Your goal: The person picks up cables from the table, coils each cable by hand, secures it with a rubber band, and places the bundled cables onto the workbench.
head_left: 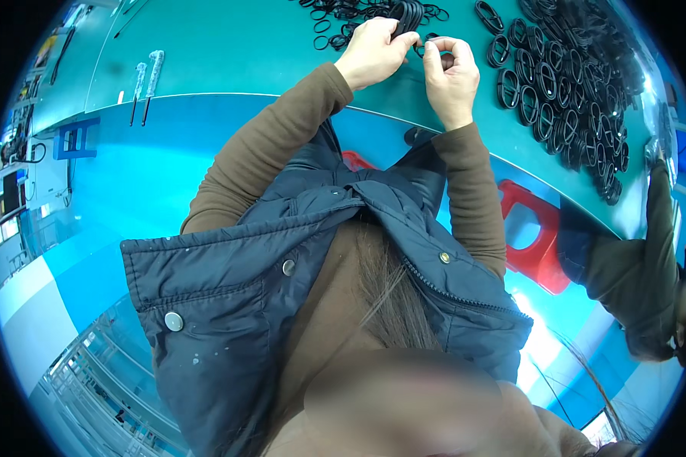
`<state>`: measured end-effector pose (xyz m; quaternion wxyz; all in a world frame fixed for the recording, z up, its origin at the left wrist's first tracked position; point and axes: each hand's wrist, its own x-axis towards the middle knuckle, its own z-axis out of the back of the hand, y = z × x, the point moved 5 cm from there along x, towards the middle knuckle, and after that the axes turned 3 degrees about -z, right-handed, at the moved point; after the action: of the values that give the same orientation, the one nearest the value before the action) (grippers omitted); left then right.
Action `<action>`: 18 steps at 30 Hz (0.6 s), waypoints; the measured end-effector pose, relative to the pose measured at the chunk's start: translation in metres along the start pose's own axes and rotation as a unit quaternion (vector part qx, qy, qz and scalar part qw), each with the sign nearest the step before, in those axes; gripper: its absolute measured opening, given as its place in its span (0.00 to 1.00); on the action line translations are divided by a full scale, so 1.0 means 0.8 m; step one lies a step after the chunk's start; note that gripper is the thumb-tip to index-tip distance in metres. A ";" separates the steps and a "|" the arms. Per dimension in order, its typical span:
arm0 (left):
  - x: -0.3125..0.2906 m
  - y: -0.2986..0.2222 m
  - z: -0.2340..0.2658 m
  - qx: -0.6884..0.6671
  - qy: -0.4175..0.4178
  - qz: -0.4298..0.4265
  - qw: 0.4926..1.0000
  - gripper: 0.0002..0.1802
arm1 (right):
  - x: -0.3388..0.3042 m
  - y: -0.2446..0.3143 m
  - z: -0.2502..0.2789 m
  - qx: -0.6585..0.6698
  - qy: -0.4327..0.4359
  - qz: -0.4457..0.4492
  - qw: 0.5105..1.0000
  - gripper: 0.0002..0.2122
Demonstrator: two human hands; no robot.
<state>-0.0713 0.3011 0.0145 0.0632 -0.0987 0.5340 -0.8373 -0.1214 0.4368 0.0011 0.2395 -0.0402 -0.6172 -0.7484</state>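
Note:
At the far edge of my reach, my left hand is closed around a coiled black cable just above the green tabletop. My right hand is beside it, fingertips pinched together at a small black loop. Whether that loop is a separate ring or part of the cable is hard to tell. Small black rings lie loose on the table around and behind my left hand.
Many tied black cable coils cover the green table to the right. Two thin tools with pale handles lie over its near edge at the left. A red stool and another person are on my right; a blue stool stands far left.

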 end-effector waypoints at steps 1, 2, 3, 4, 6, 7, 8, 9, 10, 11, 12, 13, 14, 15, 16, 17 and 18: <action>-0.002 0.004 0.000 0.006 -0.003 0.014 1.000 0.15 | -0.001 0.009 0.000 -0.039 -0.019 0.055 0.998 0.04; -0.003 0.009 0.001 0.012 -0.005 0.027 1.000 0.15 | -0.003 0.018 0.000 -0.077 -0.037 0.110 0.990 0.04; -0.004 0.016 0.001 0.011 -0.006 0.027 1.000 0.15 | -0.004 0.021 0.000 -0.077 -0.036 0.111 0.990 0.04; -0.005 0.022 0.002 -0.012 -0.013 0.024 1.000 0.14 | -0.005 0.023 -0.001 -0.073 -0.031 0.107 0.991 0.04; -0.007 0.026 0.004 -0.037 -0.020 0.021 0.999 0.14 | -0.005 0.024 -0.003 -0.068 -0.025 0.102 0.992 0.05; -0.009 0.026 0.002 -0.066 -0.008 0.034 0.997 0.14 | -0.006 0.024 -0.004 -0.092 -0.031 0.111 0.989 0.05; -0.012 0.025 -0.001 -0.096 0.005 0.046 0.994 0.14 | -0.007 0.023 -0.005 -0.115 -0.037 0.119 0.986 0.04; -0.015 0.020 -0.002 -0.097 0.004 0.046 0.994 0.14 | -0.007 0.021 -0.007 -0.115 -0.037 0.119 0.986 0.04; -0.018 0.014 -0.005 -0.110 0.011 0.047 0.993 0.14 | -0.008 0.019 -0.008 -0.145 -0.047 0.142 0.978 0.05; -0.019 0.011 -0.009 -0.124 0.017 0.048 0.991 0.13 | -0.009 0.019 -0.010 -0.175 -0.056 0.164 0.969 0.05; -0.018 0.012 -0.010 -0.089 0.011 0.024 0.996 0.13 | -0.009 0.018 -0.012 -0.175 -0.055 0.165 0.969 0.05; -0.017 0.016 -0.010 -0.089 0.011 0.025 0.996 0.13 | -0.011 0.020 -0.013 -0.169 -0.056 0.181 0.967 0.05; -0.016 0.016 -0.006 0.004 -0.020 0.000 1.000 0.14 | -0.012 0.022 -0.014 -0.163 -0.056 0.198 0.965 0.05; -0.016 0.016 0.000 0.097 -0.053 -0.023 0.994 0.15 | -0.013 0.025 -0.014 -0.162 -0.055 0.199 0.965 0.05; -0.016 0.014 0.003 0.070 -0.078 -0.085 0.991 0.15 | -0.010 0.007 -0.015 0.066 0.013 0.025 0.997 0.04; -0.017 0.019 0.005 0.070 -0.080 -0.085 0.991 0.15 | -0.015 -0.007 -0.024 0.288 0.080 -0.152 0.942 0.03; -0.020 0.006 0.008 0.013 -0.051 -0.047 0.998 0.15 | -0.017 -0.004 -0.025 0.474 0.141 -0.217 0.842 0.05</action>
<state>-0.0540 0.2965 0.0113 0.0528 -0.1654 0.5138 -0.8402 -0.1062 0.4223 -0.0116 0.1456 0.3192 -0.8489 -0.3954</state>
